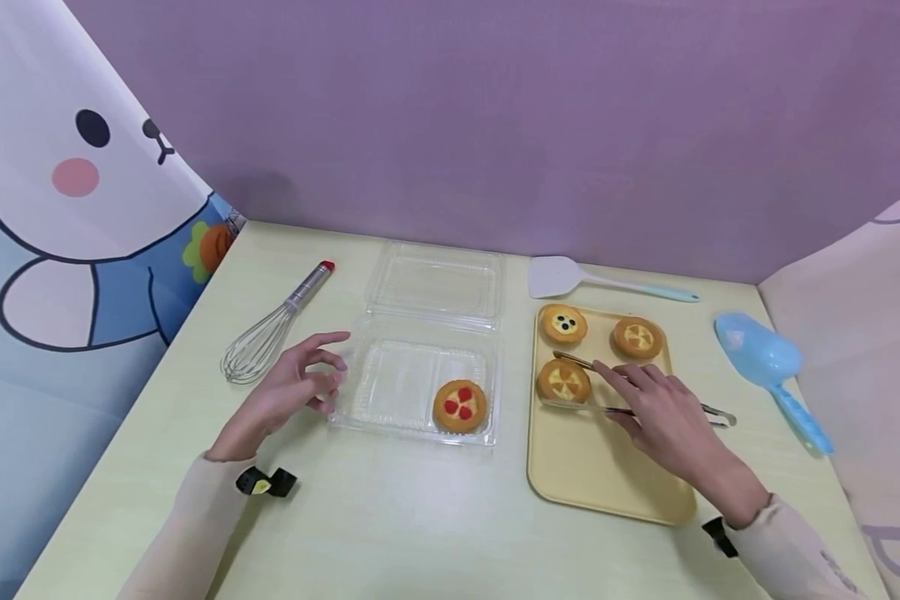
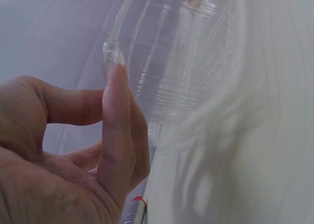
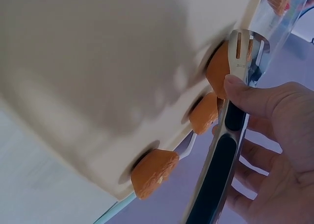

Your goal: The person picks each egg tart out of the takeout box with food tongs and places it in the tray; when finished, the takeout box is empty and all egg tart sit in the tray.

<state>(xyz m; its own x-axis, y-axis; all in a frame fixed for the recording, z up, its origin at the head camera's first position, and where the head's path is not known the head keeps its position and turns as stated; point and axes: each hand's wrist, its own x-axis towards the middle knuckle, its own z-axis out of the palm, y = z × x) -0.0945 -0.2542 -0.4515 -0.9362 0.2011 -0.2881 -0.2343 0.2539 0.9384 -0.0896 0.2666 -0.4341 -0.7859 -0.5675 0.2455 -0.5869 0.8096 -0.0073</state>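
My right hand [image 1: 663, 421] grips metal tongs [image 3: 213, 180] with dark handle grips. The tong arms stand on either side of a round tart [image 1: 565, 382] with a pinwheel-patterned top, on a beige tray [image 1: 600, 475]. Behind it on the tray are a tart with dark dots [image 1: 564, 323] and another pinwheel tart [image 1: 637, 337]. At the left side of a clear hinged plastic box [image 1: 390, 383], my left hand [image 1: 292, 387] has loosely bent fingers, a fingertip right at the box rim in the left wrist view. One red-dotted tart [image 1: 460, 407] sits in the box's right part.
A whisk [image 1: 266, 337] lies left of the box, whose raised lid [image 1: 437, 283] is folded back. Behind the tray lies a white spatula [image 1: 557, 277] with a light blue handle. A blue scoop [image 1: 761, 354] is near the right edge. Fabric walls [image 1: 510, 125] border the table.
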